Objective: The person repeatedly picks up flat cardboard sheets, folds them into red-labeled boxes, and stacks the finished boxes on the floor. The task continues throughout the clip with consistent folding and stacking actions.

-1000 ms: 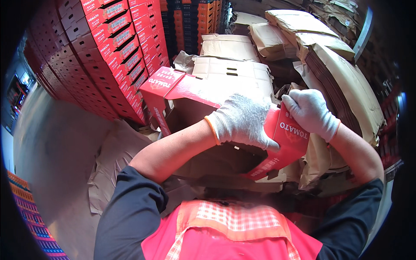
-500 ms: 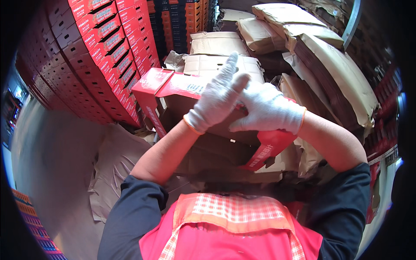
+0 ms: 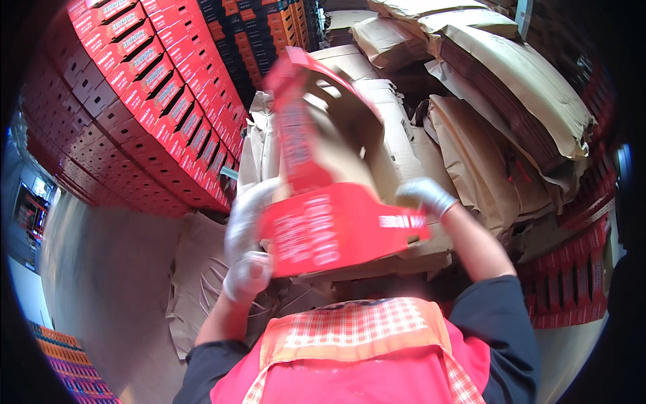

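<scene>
A red cardboard box [image 3: 316, 232] with a brown inside is tilted up in front of me, smeared by motion at its far end. My left hand [image 3: 247, 246], in a white knit glove, grips the box's near left corner, its fingers along the left side. At the right side, my right hand [image 3: 428, 195], gloved the same way, has its fingers bent over the box's edge. The box hides part of those fingertips. Beneath and behind the box lies pale brown flat cardboard [image 3: 393, 135].
Tall stacks of red boxes [image 3: 145, 77] rise on the left, with dark and orange crates [image 3: 252, 40] behind. Paper-wrapped bundles [image 3: 518, 81] pile up at the right. Brown paper [image 3: 195, 269] lies on the floor at left. More red boxes [image 3: 572, 283] stand low at right.
My hands have moved from close together above the box to opposite sides of it. The box has turned and tilted, its far end higher. My view has shifted slightly.
</scene>
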Demonstrator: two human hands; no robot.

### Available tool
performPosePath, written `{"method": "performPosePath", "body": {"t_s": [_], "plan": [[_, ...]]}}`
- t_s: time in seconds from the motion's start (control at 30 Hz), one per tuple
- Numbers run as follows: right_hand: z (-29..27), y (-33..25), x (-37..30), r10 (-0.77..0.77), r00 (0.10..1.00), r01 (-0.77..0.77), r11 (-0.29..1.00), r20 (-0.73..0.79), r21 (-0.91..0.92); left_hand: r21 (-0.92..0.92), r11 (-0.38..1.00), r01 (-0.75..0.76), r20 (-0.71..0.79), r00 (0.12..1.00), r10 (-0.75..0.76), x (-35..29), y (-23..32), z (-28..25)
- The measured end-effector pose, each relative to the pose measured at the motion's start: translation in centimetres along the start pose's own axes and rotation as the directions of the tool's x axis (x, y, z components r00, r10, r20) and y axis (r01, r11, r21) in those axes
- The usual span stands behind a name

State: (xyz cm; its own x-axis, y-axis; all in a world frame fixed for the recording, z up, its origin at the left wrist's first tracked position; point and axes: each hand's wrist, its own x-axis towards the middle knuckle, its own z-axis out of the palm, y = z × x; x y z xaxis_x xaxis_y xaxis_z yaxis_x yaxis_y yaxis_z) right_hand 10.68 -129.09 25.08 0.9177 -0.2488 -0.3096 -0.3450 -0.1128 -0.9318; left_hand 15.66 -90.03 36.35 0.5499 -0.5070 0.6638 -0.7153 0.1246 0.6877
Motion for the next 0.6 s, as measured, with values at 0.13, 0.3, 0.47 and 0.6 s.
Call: {"method": "performPosePath", "body": {"t_s": [0.13, 0.3, 0.47, 0.6], "plan": [[2.2, 7.4, -0.1, 0.124, 0.972, -0.09, 0.981, -0.199, 0.169, 0.363, 0.875, -0.322, 0.428, 0.891, 0.15, 5.3, 1.9, 7.1], [-5.2, -4.4, -1.4, -0.418, 0.789, 0.575, 0.762, -0.451, 0.3, 0.238, 0.878, -0.415, 0.076, 0.909, 0.409, 7.7, 1.1, 15.1], [-2.5, -14.6, -10.0, -0.831, 0.476, 0.788, 0.548, -0.287, -0.28, 0.166, 0.923, -0.348, -0.051, 0.931, 0.36, 7.5, 0.0, 17.0], [0.9, -18.5, -12.9, -0.587, 0.806, 0.473, 0.561, 0.077, -0.68, 0.184, 0.958, -0.218, -0.139, 0.96, 0.245, 6.6, 0.0, 17.6]]}}
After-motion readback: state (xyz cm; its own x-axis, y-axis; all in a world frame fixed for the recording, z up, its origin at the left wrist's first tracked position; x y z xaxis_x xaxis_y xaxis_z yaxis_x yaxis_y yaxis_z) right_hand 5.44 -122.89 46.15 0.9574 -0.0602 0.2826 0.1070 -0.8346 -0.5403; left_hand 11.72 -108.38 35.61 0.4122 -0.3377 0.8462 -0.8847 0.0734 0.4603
